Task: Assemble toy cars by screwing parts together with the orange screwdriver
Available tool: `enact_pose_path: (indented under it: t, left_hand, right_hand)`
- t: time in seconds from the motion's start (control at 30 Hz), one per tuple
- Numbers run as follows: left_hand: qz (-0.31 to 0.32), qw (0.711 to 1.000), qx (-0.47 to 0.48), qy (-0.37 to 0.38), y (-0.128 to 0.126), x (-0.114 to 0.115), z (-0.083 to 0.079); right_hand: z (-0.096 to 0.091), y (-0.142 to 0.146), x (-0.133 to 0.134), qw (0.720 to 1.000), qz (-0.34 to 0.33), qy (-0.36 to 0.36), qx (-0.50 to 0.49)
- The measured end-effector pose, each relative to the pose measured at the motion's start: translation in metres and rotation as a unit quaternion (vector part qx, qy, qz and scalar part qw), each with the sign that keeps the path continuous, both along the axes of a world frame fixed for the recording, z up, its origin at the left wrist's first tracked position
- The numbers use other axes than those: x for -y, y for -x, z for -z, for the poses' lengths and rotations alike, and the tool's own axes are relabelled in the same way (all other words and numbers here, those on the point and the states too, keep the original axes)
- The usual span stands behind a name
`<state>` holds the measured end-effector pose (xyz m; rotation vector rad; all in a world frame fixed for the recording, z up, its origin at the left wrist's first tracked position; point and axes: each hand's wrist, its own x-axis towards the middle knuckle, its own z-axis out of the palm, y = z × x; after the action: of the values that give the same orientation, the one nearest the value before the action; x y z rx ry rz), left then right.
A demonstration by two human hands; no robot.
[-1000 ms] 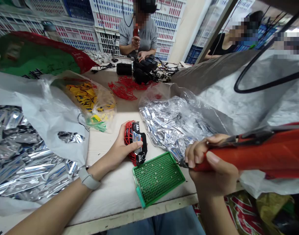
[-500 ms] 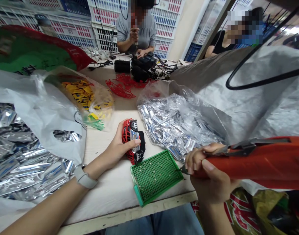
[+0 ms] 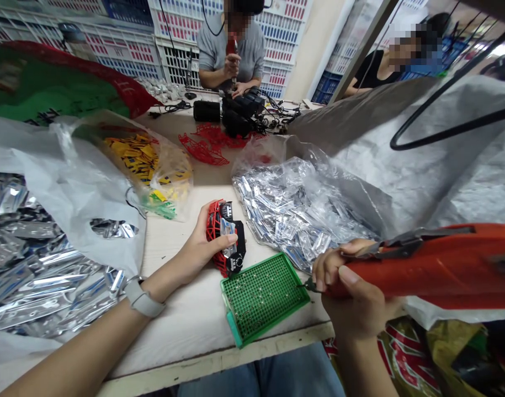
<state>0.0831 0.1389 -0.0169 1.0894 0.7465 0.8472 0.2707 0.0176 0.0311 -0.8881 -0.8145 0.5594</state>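
My left hand (image 3: 205,238) grips a red and black plastic toy-like assembly (image 3: 239,242) on the table, the thumb pressed over a shiny silver piece on it. Closed around the front of a red electric screwdriver (image 3: 434,267) is my right hand (image 3: 355,281). The tool lies nearly level, and its bit points left over the right edge of a green perforated tray (image 3: 269,300). Small shiny screws are scattered in that tray, which sits just below the assembly.
Clear bags of silver parts (image 3: 293,204) and yellow pieces (image 3: 140,160) stand behind my hands. A white sack of silver strips (image 3: 49,275) fills the left. Red netted parts (image 3: 206,144) and black items (image 3: 239,113) lie farther back. A co-worker (image 3: 231,55) sits opposite; a black cable (image 3: 451,132) hangs right.
The screwdriver's body has tilted slightly in my right hand, its tip staying by the tray. My left hand and the assembly have hardly moved. The co-worker opposite has shifted a little.
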Motion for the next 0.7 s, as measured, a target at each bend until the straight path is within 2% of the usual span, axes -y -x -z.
enact_pose_path:
  t: [0.1,0.23,0.37,0.47,0.53,0.6,0.7]
  left_hand:
    - [0.001,1.0,0.0,0.003,-0.001,0.0,-0.001]
    - [0.001,1.0,0.01,0.002,-0.001,0.0,0.0]
    - [0.002,1.0,0.015,0.002,-0.002,0.001,0.001]
    - [0.003,1.0,0.001,-0.017,-0.001,0.001,-0.001]
    - [0.006,0.998,-0.033,-0.06,0.002,-0.001,-0.003]
    - [0.001,0.981,-0.121,-0.153,0.007,-0.005,-0.004]
    - [-0.02,0.906,-0.301,-0.296,0.015,-0.014,-0.001]
  right_hand:
    - [-0.006,-0.002,0.002,1.0,0.004,-0.005,0.01]
    - [-0.023,0.001,0.006,0.999,0.008,-0.046,0.012]
    - [-0.038,0.015,0.0,0.996,-0.003,-0.095,0.003]
    - [-0.042,0.028,-0.011,0.993,-0.015,-0.112,-0.027]
    - [-0.041,0.033,-0.018,0.993,-0.037,-0.106,-0.038]
    - [-0.037,0.035,-0.021,0.993,-0.055,-0.096,-0.035]
    - [-0.029,0.037,-0.021,0.994,-0.064,-0.086,-0.035]
